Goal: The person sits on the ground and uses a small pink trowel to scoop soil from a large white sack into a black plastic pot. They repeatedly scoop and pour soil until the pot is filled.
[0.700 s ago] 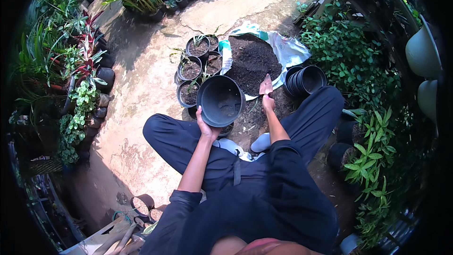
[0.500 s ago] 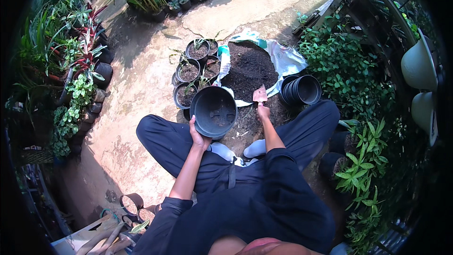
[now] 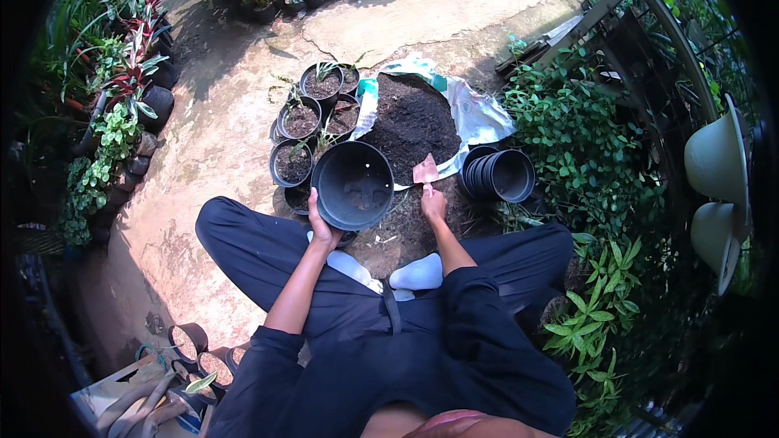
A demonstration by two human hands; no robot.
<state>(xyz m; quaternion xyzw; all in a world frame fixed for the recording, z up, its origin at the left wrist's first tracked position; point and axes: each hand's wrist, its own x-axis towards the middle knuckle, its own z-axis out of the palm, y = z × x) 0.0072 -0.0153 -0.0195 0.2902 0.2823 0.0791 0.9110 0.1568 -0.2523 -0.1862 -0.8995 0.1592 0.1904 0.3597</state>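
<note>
Seated gardener's left hand (image 3: 322, 231) grips an empty round black plastic pot (image 3: 354, 185), tilted, at 11 o'clock; right hand (image 3: 433, 203) clasps a small reddish trowel (image 3: 425, 170) beside the dark soil heap (image 3: 414, 126) at 12. Soil may spill past the tilted rim.

Dark navy long-sleeve top w/ sleeves pushed up, dark trousers, white socks, bare forearms.

Matt black plastic pot (image 3: 354, 185), crumbly dark soil (image 3: 414, 126) on glossy plastic sheet (image 3: 479, 113)
</note>
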